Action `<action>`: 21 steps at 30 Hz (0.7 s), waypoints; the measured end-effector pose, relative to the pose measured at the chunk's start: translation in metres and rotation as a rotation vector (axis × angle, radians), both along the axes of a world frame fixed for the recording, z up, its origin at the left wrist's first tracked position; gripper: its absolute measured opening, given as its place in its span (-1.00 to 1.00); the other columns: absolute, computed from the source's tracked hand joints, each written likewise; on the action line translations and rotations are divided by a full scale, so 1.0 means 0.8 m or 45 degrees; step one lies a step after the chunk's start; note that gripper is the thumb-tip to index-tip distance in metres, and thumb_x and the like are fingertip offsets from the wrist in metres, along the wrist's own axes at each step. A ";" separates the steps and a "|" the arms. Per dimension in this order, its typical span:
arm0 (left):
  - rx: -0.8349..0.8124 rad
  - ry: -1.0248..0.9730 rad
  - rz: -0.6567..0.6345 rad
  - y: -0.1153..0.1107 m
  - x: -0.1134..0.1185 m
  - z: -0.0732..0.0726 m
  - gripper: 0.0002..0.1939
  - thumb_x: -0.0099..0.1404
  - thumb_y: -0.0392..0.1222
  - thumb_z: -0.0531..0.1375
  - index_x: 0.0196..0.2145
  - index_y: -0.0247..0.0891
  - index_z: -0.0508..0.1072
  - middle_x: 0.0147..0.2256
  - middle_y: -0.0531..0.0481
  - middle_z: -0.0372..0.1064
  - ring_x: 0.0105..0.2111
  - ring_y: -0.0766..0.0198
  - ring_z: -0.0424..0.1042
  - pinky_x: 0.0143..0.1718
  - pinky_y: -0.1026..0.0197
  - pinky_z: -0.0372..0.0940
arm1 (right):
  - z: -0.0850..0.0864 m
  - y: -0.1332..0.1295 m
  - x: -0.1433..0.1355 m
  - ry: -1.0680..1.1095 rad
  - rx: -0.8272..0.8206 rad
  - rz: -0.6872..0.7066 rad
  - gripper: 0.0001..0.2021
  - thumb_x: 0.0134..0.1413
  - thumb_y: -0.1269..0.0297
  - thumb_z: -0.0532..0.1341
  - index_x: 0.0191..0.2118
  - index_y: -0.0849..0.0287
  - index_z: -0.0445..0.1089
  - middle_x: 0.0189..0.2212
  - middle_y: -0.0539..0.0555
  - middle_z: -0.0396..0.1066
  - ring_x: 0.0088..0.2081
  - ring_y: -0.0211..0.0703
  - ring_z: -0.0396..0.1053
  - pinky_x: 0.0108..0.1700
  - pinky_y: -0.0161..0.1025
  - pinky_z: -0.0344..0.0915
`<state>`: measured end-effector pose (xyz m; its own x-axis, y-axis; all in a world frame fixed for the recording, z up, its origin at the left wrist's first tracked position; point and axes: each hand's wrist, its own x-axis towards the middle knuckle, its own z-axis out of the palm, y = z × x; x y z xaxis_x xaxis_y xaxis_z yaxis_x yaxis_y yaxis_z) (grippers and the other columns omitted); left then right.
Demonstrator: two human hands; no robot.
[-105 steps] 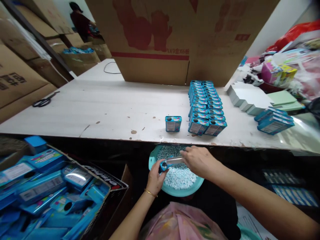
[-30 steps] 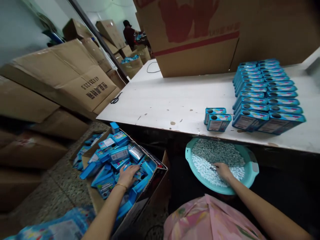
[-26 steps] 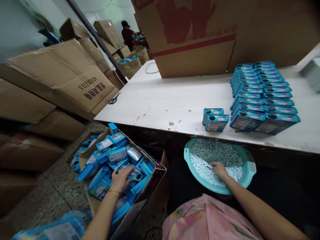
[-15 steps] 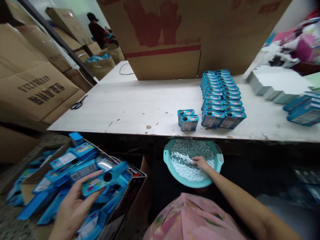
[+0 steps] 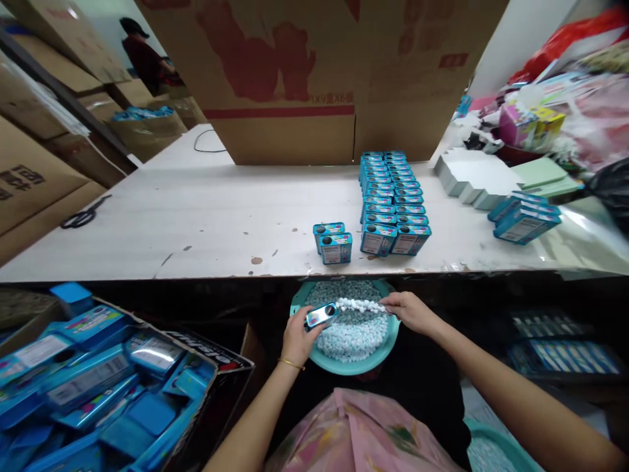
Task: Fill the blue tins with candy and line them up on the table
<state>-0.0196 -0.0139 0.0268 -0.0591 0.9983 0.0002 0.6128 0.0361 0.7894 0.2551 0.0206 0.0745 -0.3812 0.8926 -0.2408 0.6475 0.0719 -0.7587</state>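
Plainly, a white, chipped worktop [image 5: 221, 210] fills the middle, with a large carton [image 5: 304, 78] on its far side and rows of blue boxes [image 5: 396, 213] right of centre; a person [image 5: 145, 58] is at the far left. Off the near edge, above a turquoise basin [image 5: 361, 365], the left hand [image 5: 297, 337] grips a small tin [image 5: 319, 316], and the right hand [image 5: 411, 312] pinches a scoop [image 5: 379, 308] of white pellets [image 5: 358, 304], its tip just beside the tin's hole.
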 end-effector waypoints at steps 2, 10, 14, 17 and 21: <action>0.051 0.090 -0.056 -0.001 0.007 -0.003 -0.64 -0.02 -0.08 0.21 -0.23 -0.22 0.34 -0.25 -0.05 0.35 -0.23 0.16 0.30 -0.16 0.11 0.19 | 0.017 0.003 -0.009 -0.145 0.102 0.105 -0.73 -0.05 0.37 -0.01 -0.38 0.17 0.45 -0.46 0.03 0.39 -0.39 -0.26 0.27 -0.36 -0.39 0.12; 0.143 0.271 -0.149 -0.007 0.009 -0.013 -0.65 0.04 -0.11 0.18 -0.18 -0.23 0.33 -0.20 -0.07 0.35 -0.18 0.13 0.26 -0.11 0.09 0.17 | 0.058 0.004 -0.066 -0.885 0.313 0.391 -0.72 -0.13 0.54 -0.02 -0.37 0.17 0.39 -0.38 0.11 0.38 -0.36 -0.20 0.32 -0.38 -0.36 0.11; 0.140 0.265 -0.150 -0.005 0.009 -0.015 -0.65 0.04 -0.13 0.18 -0.18 -0.23 0.32 -0.21 -0.07 0.34 -0.18 0.12 0.25 -0.11 0.09 0.17 | 0.068 0.001 -0.090 -0.941 0.395 0.456 -0.78 -0.07 0.51 -0.02 -0.43 0.24 0.36 -0.42 0.17 0.36 -0.40 -0.14 0.35 -0.40 -0.29 0.14; 0.092 0.197 -0.116 -0.005 0.010 -0.017 -0.66 0.03 -0.15 0.19 -0.19 -0.21 0.32 -0.25 -0.04 0.34 -0.21 0.15 0.27 -0.14 0.10 0.19 | 0.074 -0.004 -0.094 -0.932 0.408 0.451 -0.80 -0.08 0.51 0.00 -0.43 0.25 0.35 -0.44 0.17 0.35 -0.41 -0.13 0.35 -0.39 -0.28 0.15; 0.007 0.030 -0.055 -0.005 0.003 -0.019 -0.67 0.01 -0.15 0.19 -0.22 -0.21 0.32 -0.25 -0.03 0.33 -0.21 0.17 0.29 -0.14 0.12 0.18 | 0.076 -0.007 -0.066 -0.843 0.356 0.333 -0.77 -0.08 0.51 -0.01 -0.36 0.20 0.36 -0.38 0.13 0.36 -0.39 -0.19 0.33 -0.38 -0.32 0.14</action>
